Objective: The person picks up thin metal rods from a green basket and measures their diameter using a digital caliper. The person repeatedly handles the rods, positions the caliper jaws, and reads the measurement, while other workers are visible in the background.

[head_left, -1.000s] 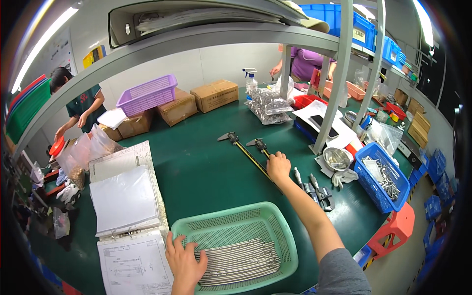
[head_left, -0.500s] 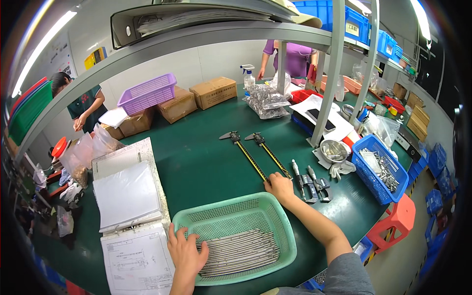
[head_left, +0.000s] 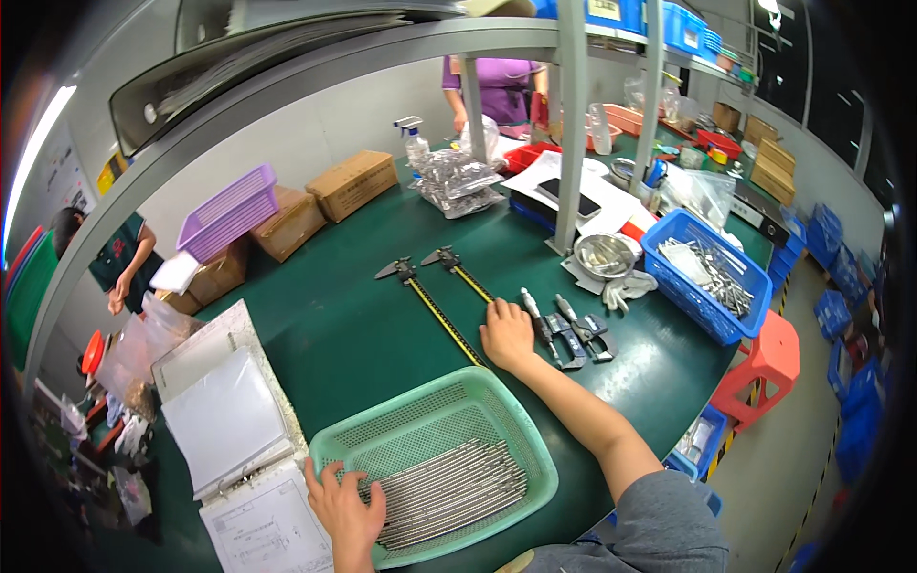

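- Slim silver metal rods point(head_left: 454, 492) are laid side by side in a pale green perforated plastic basket point(head_left: 548, 477); none is seen set apart, so none appears finished with.
- The basket's left rim is overlapped by the left hand point(head_left: 346, 504), its fingers loosely spread; contact with rods cannot be told.
- A black-and-yellow caliper's point(head_left: 474, 285) near end is covered by the right hand point(head_left: 507, 334), fingers bent; whether it is gripped cannot be told.
- The dark green surface point(head_left: 325, 320) is also occupied by a second caliper point(head_left: 439, 315) and two black-and-silver micrometers point(head_left: 564, 336).
- Beyond, a grey metal shelf frame point(head_left: 570, 143) is seen.

Right hand point(head_left: 506, 334) shifted — now over lower end of right caliper point(head_left: 473, 283), left caliper point(head_left: 435, 308) clear of it
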Available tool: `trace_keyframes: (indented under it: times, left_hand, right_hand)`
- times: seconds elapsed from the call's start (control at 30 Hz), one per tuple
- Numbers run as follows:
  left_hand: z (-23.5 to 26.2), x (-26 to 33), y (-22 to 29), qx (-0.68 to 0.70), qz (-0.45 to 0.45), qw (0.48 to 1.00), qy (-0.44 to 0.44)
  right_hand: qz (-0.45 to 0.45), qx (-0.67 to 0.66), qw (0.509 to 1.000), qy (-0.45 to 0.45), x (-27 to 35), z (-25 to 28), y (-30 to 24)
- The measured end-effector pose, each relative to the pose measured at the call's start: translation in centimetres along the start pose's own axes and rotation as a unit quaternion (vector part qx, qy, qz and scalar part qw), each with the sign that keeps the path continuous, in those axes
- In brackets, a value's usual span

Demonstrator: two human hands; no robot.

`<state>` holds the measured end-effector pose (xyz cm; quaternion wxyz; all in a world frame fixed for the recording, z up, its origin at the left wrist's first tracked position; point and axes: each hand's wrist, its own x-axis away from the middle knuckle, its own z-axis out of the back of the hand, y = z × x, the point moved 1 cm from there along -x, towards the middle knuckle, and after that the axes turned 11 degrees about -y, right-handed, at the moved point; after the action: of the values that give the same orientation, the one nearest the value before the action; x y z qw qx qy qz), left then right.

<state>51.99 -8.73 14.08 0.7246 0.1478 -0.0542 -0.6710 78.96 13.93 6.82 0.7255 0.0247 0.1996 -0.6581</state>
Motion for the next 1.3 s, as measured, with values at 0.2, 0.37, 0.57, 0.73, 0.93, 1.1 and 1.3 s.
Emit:
trace_keyframes:
  times: [0.2, 0.37, 0.57, 0.73, 0.93, 1.1, 1.3]
  left_hand:
    - [0.1, -0.2, 0.2, 0.007, 0.011, 1.0, -0.006]
    - [-0.2, -0.2, 0.5, -0.006, 0.002, 1.0, -0.01]
    - [-0.1, 0.0, 0.1, -0.018, 0.009, 1.0, -0.003]
    - [-0.7, -0.4, -0.1, -0.03, -0.02, 0.999, 0.02]
    - [-0.3, 0.2, -0.4, -0.03, -0.088, 0.99, 0.105]
    - [-1.0, -0.5, 0.3, 0.029, -0.188, 0.981, 0.028]
    - [-0.9, -2.1, 2.3, -0.087, -0.293, 0.947, -0.103]
  right_hand:
    - [0.107, -0.037, 0.99, 0.08, 2.9, 4.2, 1.1]
    - [-0.061, -0.028, 0.98, 0.185, 7.2, 8.2, 9.9]
    - [-0.192, -0.106, 0.971, 0.101, 10.1, 7.5, 15.0]
    - [-0.175, -0.056, 0.982, 0.043, 9.2, 6.9, 14.5]
    - [-0.186, -0.05, 0.981, -0.016, 8.9, 9.2, 14.9]
    - [-0.202, -0.001, 0.978, -0.053, 10.2, 12.9, 13.6]
    - [-0.165, 0.002, 0.985, -0.058, 10.4, 11.9, 12.3]
